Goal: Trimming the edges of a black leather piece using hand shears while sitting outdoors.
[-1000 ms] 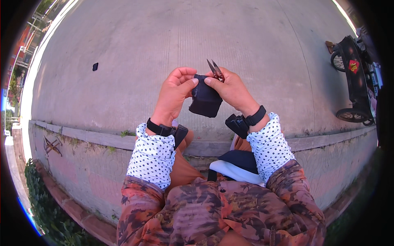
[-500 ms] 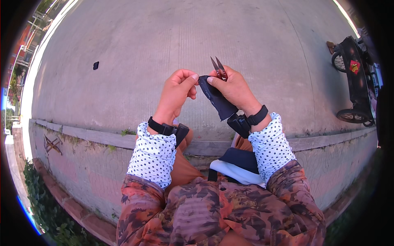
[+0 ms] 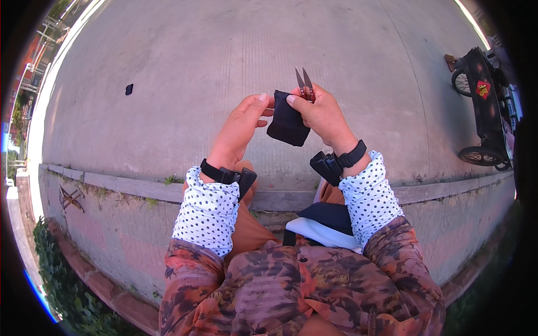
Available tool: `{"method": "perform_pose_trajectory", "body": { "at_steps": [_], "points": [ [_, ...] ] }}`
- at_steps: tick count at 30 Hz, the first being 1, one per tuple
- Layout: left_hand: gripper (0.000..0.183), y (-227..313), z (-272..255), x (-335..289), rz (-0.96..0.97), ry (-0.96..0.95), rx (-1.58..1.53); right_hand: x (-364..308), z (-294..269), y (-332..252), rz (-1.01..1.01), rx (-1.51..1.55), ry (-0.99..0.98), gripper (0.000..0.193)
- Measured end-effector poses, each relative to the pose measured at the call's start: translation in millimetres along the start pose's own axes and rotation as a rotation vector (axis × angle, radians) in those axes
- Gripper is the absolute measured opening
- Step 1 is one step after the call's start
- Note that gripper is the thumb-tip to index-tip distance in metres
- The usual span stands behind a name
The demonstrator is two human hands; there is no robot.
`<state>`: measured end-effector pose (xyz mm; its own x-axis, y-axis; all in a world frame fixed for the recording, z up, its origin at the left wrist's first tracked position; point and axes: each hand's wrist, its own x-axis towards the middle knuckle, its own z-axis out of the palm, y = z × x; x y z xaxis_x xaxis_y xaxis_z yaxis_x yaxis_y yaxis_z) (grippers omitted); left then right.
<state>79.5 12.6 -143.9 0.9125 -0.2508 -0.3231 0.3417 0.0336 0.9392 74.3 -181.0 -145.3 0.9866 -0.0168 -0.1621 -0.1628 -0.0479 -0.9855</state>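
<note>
My right hand (image 3: pixel 328 115) is closed on a small dark cloth piece (image 3: pixel 287 123), its thumb pressed on the cloth's upper right corner. That same hand also keeps a pair of thread snips (image 3: pixel 305 87), their blades pointing up and slightly apart above my fingers. At the cloth's upper left edge is my left hand (image 3: pixel 241 120); its fingers are loosely stretched and the thumb is off the cloth. The index fingertip reaches the edge, partly hidden there. Across my lap lie dark cloth (image 3: pixel 328 215) and white cloth (image 3: pixel 319 235).
A small dark piece (image 3: pixel 129 89) lies on the concrete pavement (image 3: pixel 213 50) at the far left. A black cart with wheels (image 3: pixel 486 106) stands at the right. A low kerb (image 3: pixel 134 182) crosses before my knees. A folding wooden frame (image 3: pixel 71 197) is at the left, near green shrubs (image 3: pixel 61 269).
The cloth has been turned so that its broad flat face shows, and raised a little. My left thumb has come away from the cloth's corner. The snips have shifted slightly up and right.
</note>
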Motion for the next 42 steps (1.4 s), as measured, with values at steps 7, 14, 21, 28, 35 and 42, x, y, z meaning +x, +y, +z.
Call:
{"method": "perform_pose_trajectory", "body": {
  "at_steps": [7, 14, 21, 28, 35, 42],
  "points": [
    [0.021, -12, -6, 6, 0.056, -0.12, -0.007, 0, -2, -2, 0.072, 0.122, -0.038, 0.016],
    [0.01, -4, -2, -1, -0.004, -0.169, 0.032, 1, -16, -5, 0.092, 0.236, 0.0, 0.018],
    [0.011, -4, -11, 1, -0.063, -0.149, -0.048, 0, -17, -7, 0.075, 0.267, 0.031, 0.018],
    [0.011, -1, -6, -2, -0.098, -0.122, -0.153, 3, -21, -2, 0.058, 0.341, 0.024, 0.019],
    [0.013, -1, -13, 0, -0.102, -0.128, -0.18, 4, -23, -3, 0.054, 0.4, 0.064, 0.015],
    [0.018, -2, -9, 0, -0.076, -0.084, -0.237, 3, -25, -4, 0.045, 0.424, 0.064, 0.015]
  ]
}}
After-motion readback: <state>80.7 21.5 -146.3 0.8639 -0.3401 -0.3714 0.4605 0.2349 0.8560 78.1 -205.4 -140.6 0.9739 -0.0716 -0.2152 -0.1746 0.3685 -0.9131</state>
